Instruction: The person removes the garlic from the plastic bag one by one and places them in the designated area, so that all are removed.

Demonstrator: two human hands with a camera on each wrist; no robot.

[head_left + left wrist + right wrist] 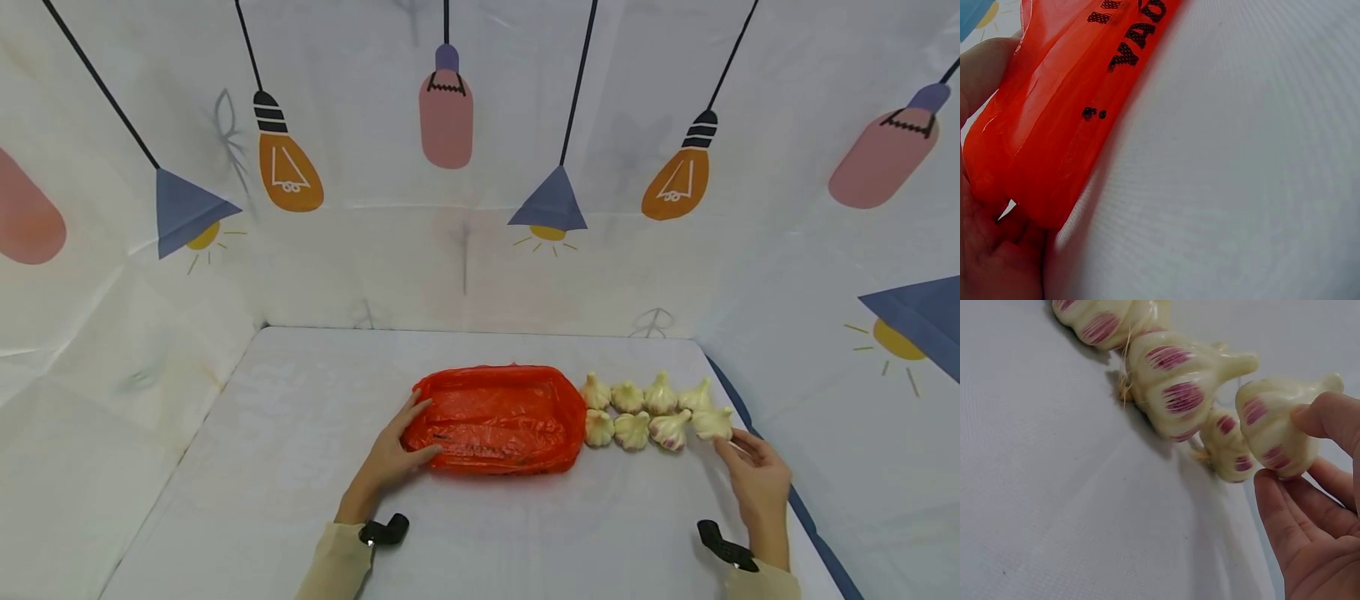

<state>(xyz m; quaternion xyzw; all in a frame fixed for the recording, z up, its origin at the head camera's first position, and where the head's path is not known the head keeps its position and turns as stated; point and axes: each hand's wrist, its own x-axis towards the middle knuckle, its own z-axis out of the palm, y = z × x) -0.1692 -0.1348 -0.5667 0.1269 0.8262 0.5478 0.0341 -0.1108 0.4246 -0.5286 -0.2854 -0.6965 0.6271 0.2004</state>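
Note:
A red plastic bag [498, 419] lies spread like a shallow tray at the middle of the white table [300, 467]. My left hand [416, 433] grips its left edge, thumb over the rim and fingers below. The left wrist view shows the red bag [1066, 106] with black print, held by my left hand [985, 237]. Several garlic bulbs [645, 408] sit in two rows just right of the bag. My right hand [731, 446] pinches the rightmost garlic bulb [712, 422]. In the right wrist view my right hand [1288, 453] has its thumb and fingers round that bulb [1272, 428], beside other purple-streaked bulbs [1175, 387].
White cloth walls printed with lamps [446, 108] close in the table at the back and both sides. A blue strip [806, 517] marks the table's right edge, close to my right hand. Bare white tabletop [1241, 175] stretches in front of the bag.

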